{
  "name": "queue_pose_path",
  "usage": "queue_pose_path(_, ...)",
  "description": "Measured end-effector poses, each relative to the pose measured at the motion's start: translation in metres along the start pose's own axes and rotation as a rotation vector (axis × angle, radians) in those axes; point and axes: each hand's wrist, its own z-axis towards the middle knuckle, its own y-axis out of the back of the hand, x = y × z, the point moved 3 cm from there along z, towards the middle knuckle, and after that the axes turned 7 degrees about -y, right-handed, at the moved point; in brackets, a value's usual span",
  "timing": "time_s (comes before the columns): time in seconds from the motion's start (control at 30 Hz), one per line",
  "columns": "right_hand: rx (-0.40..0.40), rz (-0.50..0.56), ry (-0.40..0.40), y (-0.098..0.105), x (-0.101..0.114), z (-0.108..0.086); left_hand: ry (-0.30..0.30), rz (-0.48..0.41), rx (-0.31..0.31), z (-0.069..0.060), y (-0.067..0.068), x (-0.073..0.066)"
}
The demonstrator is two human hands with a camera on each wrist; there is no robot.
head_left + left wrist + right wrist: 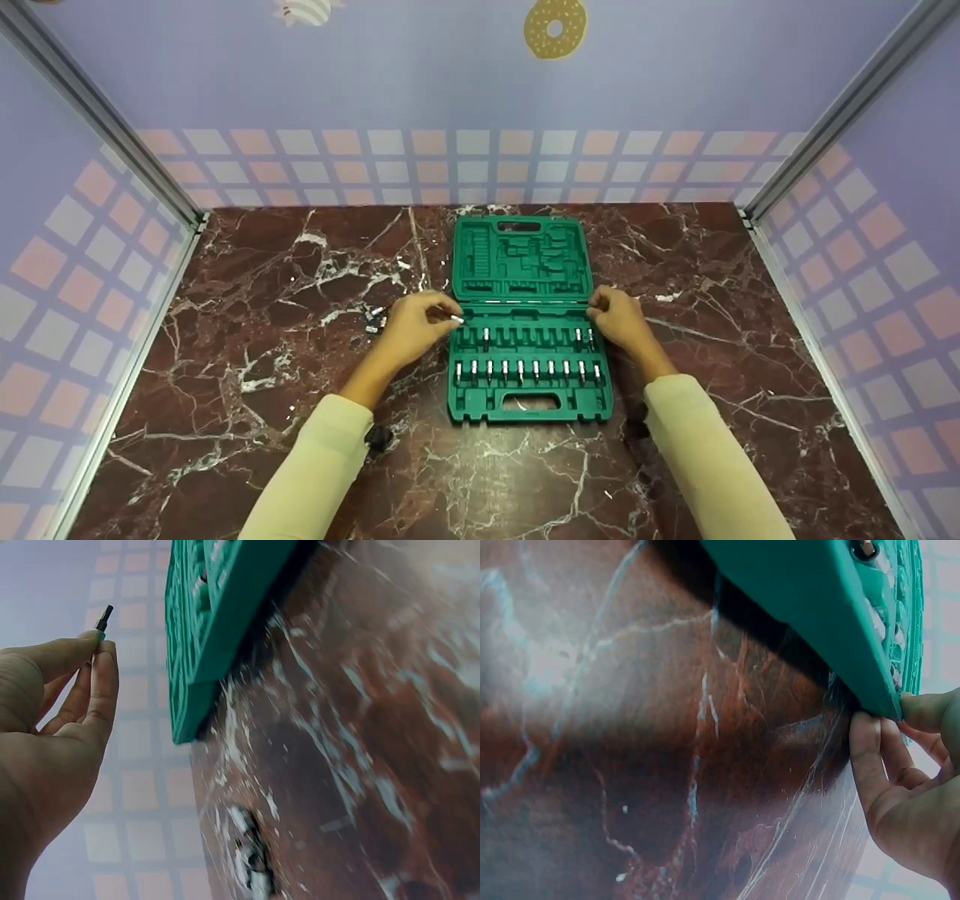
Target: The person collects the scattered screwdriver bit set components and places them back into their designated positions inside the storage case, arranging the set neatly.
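From the head, the green case (480, 413) lies open on the marbled table (292, 450), its lid (517, 259) away from the person. The left hand (414, 322) pinches a small bit (457, 319) close to the case's left edge, near the hinge. The right hand (621, 321) grips the right edge, also near the hinge. The front row (520, 370) is lined with upright bits; the back row has one toward the left and two at the right. A small pile (373, 321) of loose bits lies just left of the left hand, which stands between it and the case. Printed walls (420, 82) enclose the table on three sides.

At the left wrist, thumb and fingers close on the bit, its dark tip tilted up and clear of the case. The pile sits on the table below, blurred.

At the right wrist, thumb and fingers clasp a corner of the case; its side wall blocks much of the rows.
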Motion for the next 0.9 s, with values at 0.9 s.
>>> queue_pose_path(0.9, 0.014, -0.008, -0.008, 0.002, 0.0, -0.001, -0.002, -0.044, 0.284, 0.054, -0.075, -0.049)
